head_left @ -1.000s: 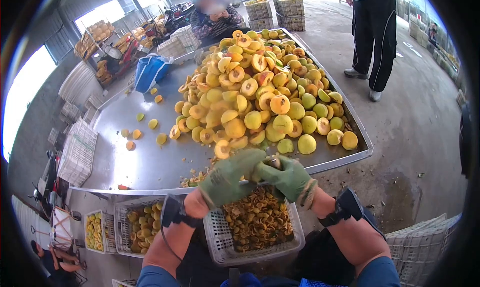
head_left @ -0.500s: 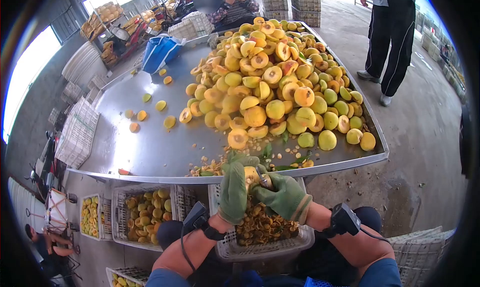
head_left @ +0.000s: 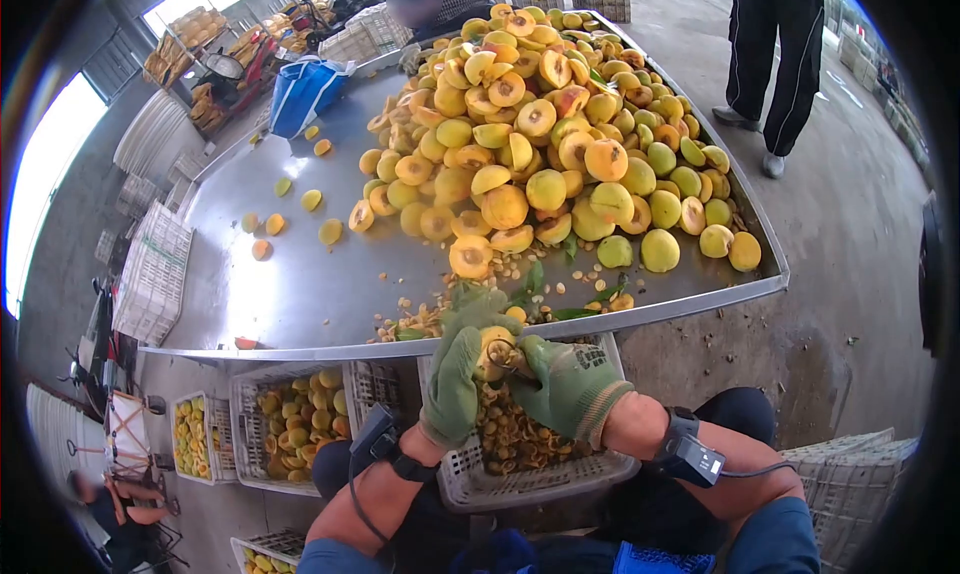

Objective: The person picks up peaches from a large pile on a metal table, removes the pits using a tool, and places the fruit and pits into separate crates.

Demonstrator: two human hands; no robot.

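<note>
My left hand (head_left: 452, 379), in a green work glove, is closed around a yellow peach half (head_left: 492, 350) with its cut face turned toward my right hand. My right hand (head_left: 562, 382), gloved the same way, grips a small metal pitting tool (head_left: 517, 362) against the peach's cut face. The tool's grip is mostly hidden by my fingers. Below both hands stands a grey plastic crate (head_left: 520, 494) holding brown pits and scraps (head_left: 530, 436). Just beyond my hands, a large heap of halved peaches (head_left: 540, 119) lies on a metal table (head_left: 330, 299).
The table's raised front rim (head_left: 300, 354) runs just ahead of my hands. Loose pits and green leaves (head_left: 575, 314) lie near it. Crates of peaches (head_left: 300, 424) stand at left, and a blue bag (head_left: 305, 96) sits on the table. A person in dark trousers (head_left: 775, 64) stands at right.
The peach half has turned in my left hand, so its cut face shows more. My right hand has shifted slightly and covers more of the tool. The whole view has tilted down a little.
</note>
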